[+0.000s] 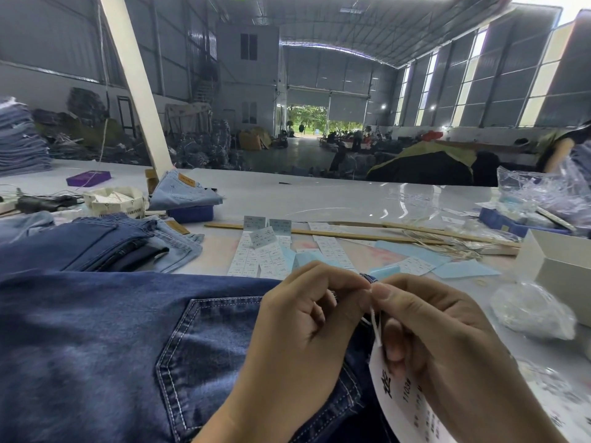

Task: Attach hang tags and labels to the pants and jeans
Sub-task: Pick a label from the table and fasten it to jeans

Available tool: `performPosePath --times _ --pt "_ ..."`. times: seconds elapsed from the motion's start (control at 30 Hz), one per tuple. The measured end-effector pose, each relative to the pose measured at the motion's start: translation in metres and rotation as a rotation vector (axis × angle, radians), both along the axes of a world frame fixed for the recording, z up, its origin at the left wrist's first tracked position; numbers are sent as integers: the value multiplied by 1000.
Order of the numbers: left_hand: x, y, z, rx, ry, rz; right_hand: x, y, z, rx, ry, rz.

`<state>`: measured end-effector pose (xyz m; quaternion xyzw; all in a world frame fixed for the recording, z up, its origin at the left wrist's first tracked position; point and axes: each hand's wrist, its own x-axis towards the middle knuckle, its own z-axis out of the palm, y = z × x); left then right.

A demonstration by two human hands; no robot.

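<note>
1. Fingers (358,279) of the left hand (300,334) were curled, thumb and forefinger pinching the white string (374,324) at the waistband of the dark jeans (112,340)
2. Right hand (447,343) met the left at the fingertips, its thumb and forefinger pinching the same string, while its lower fingers curled over the hang tag (403,398)
3. That white tag, printed in black, hung from the string below the right palm, over the jeans' edge
4. Dark jeans lay flat on the surface (335,196) in the near left, back pocket facing up
5. Sheets of small labels (265,257) lay just beyond the hands, with pale blue paper (460,268) beside them
6. Wooden sticks (351,235) lay across the surface farther back
7. Folded jeans (105,244) sat to the left, lighter jeans (182,191) behind them on a blue box (192,214)
8. Clear plastic bag (534,310) lay to the right, near a white box (556,260)
</note>
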<state>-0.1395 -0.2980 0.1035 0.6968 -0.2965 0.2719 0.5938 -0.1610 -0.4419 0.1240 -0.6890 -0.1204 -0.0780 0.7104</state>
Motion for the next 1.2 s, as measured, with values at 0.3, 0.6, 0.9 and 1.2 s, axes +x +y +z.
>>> performPosePath --times 0.3,0.6,0.9,1.2 --pt "-3 3 -3 -10 58 -109 -4 3 -1 -20 -68 -79" --pt "-5 2 -3 19 56 -170 -5 7 -5 -13 -157 -144" --pt "-4 2 -4 8 81 -212 -10 10 -5 -25 -212 -203" --pt "-4 3 -6 -39 136 -294 -10 11 -6 -34 -271 -222"
